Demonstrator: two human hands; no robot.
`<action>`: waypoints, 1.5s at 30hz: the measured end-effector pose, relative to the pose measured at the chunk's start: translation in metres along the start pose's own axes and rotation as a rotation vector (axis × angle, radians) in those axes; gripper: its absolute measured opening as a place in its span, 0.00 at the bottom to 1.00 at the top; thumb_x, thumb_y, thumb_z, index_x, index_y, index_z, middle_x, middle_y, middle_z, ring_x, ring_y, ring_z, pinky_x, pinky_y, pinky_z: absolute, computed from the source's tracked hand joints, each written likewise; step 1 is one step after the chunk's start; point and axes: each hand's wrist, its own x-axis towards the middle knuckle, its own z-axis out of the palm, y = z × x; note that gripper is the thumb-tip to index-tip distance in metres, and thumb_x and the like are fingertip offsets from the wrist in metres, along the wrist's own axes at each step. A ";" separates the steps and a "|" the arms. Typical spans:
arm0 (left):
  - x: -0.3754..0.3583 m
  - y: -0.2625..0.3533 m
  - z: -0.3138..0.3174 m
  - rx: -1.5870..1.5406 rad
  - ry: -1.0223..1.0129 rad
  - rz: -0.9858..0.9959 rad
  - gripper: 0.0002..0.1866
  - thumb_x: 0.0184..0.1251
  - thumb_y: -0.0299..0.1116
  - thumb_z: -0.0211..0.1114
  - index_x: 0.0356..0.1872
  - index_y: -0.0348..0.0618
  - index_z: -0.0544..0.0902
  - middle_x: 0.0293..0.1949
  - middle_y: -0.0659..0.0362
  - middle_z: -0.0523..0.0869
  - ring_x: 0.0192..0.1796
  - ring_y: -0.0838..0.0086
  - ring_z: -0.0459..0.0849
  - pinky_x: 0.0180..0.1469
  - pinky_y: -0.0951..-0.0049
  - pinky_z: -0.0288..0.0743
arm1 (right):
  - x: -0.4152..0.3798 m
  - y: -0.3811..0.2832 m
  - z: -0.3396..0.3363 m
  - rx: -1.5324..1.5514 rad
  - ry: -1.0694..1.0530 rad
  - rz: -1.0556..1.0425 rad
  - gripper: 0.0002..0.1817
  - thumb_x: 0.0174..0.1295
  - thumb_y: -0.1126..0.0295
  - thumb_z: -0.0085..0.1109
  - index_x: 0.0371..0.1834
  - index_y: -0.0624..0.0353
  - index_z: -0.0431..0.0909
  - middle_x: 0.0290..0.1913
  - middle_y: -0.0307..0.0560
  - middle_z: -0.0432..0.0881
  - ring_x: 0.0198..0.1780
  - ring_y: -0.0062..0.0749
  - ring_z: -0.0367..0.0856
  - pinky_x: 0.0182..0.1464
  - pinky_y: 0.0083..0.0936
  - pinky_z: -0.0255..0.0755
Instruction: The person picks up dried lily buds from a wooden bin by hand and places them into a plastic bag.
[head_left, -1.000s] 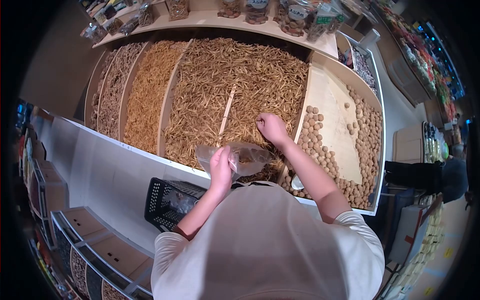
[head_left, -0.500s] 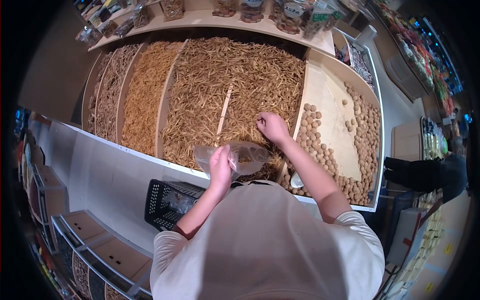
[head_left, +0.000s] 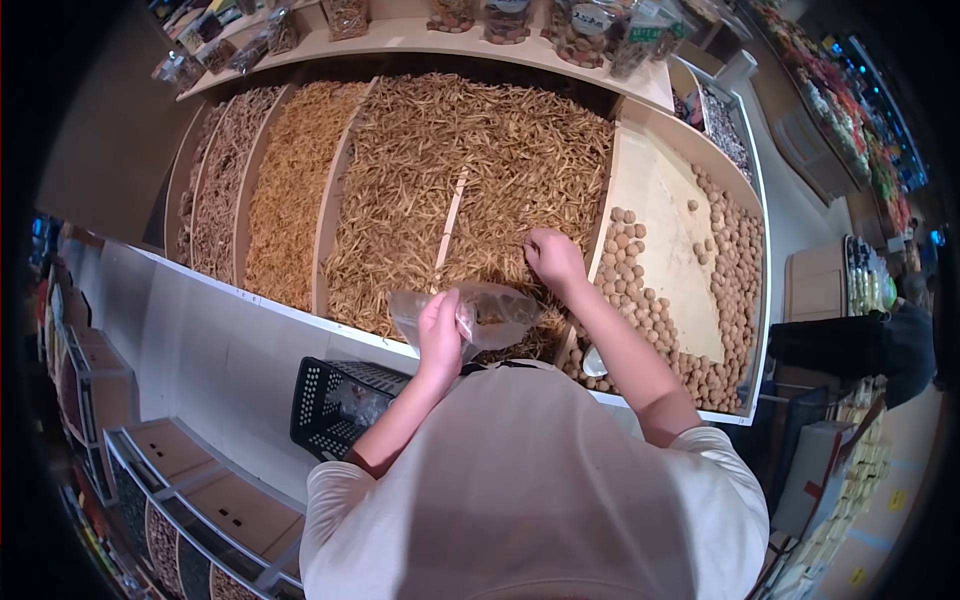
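Observation:
My left hand (head_left: 440, 325) is closed on the rim of a clear plastic bag (head_left: 508, 318), held at the bin's front edge with its mouth facing the right side. A few brownish pieces show through the bag. Just beyond it my right hand (head_left: 556, 262) hovers close over the thin golden-brown dried strips (head_left: 510, 170), fingers curled together. Whatever those fingers hold is hidden or too small to name. A pale divider (head_left: 452, 218) runs through the strips.
Walnut-like round nuts (head_left: 738, 270) and a white scoop (head_left: 594, 362) lie in the right bin. Yellow shreds (head_left: 290, 190) fill a bin to the left. A black basket (head_left: 345, 400) stands below. Packaged goods (head_left: 585, 35) line the back shelf. A person in dark clothes (head_left: 850, 345) is at right.
My right hand has shifted slightly right and a little nearer to me over the strips. My left hand and the bag have stayed in place.

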 end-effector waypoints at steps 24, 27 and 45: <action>-0.003 0.001 0.011 -0.006 -0.036 -0.054 0.15 0.77 0.35 0.55 0.25 0.50 0.70 0.20 0.70 0.69 0.22 0.86 0.64 0.24 0.82 0.58 | -0.079 0.010 -0.041 0.435 0.100 0.426 0.04 0.61 0.73 0.66 0.33 0.62 0.82 0.20 0.32 0.76 0.23 0.13 0.69 0.27 0.17 0.65; -0.003 -0.002 0.008 -0.016 -0.054 -0.046 0.15 0.78 0.35 0.55 0.25 0.50 0.70 0.20 0.69 0.69 0.22 0.86 0.65 0.24 0.82 0.58 | -0.075 0.002 -0.039 0.537 0.093 0.395 0.04 0.63 0.72 0.65 0.34 0.61 0.83 0.22 0.25 0.73 0.25 0.08 0.66 0.28 0.12 0.63; -0.013 -0.001 0.008 -0.022 -0.071 0.002 0.16 0.78 0.35 0.54 0.24 0.50 0.69 0.19 0.70 0.67 0.21 0.85 0.62 0.23 0.81 0.55 | -0.068 -0.006 -0.040 0.928 0.081 0.575 0.05 0.65 0.70 0.65 0.38 0.59 0.82 0.25 0.28 0.76 0.22 0.09 0.68 0.24 0.12 0.60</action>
